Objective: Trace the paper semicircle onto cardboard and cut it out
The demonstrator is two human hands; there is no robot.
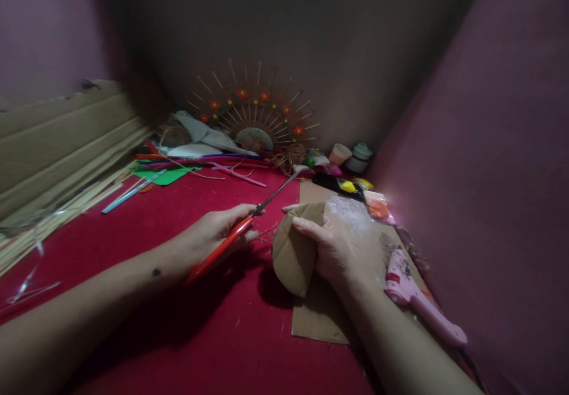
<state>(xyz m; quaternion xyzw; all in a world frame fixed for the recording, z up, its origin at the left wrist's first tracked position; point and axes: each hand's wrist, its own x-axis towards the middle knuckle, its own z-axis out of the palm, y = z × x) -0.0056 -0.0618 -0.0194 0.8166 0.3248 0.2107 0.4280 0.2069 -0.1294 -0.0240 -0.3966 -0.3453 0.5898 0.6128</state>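
Note:
In my left hand (222,235) is a pair of scissors (222,247) with orange-red handles. The dark blades look closed and point up and away to the right. My right hand (331,244) grips a rounded piece of cardboard (293,249), thumb on the near face and the other fingers mostly hidden behind it. Crease lines cross the cardboard, which is raised above the red surface and casts a shadow. The scissor blades are apart from the cardboard, to its upper left.
A flat cardboard sheet (317,321) lies under my right hand. To the right rests a pink glue gun (424,309). Pipe cleaners (208,161), twine (291,158) and a fan-shaped decoration (258,110) are at the back. Thin sticks (84,202) lie left beside a cardboard box (66,128).

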